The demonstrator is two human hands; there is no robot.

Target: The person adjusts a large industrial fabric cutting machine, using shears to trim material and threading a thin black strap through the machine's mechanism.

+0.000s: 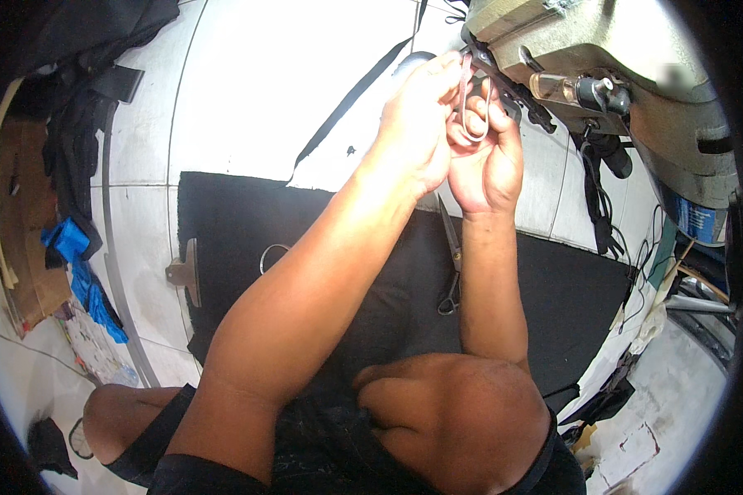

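A thin pale strip [474,138] hangs in a U-shaped loop between my hands, at the top of the view. My left hand [413,115] pinches one end of it, close to a dark metal bar [504,78] on a big beige machine [586,37]. Curled around the other side of the loop are the fingers of my right hand [494,161], palm facing me. Both hands partly hide the area in front of the bar. Below my wrists, a pair of scissors [452,260] lies on a black cloth [570,289], partly behind my right forearm.
A metal clip [192,272] and a thin ring [266,257] lie at the cloth's left side. A black strap [351,101] crosses the white tiles. Blue fabric [91,280] is at the left. Dark cords [598,198] hang beneath the machine, near a blue container [700,221].
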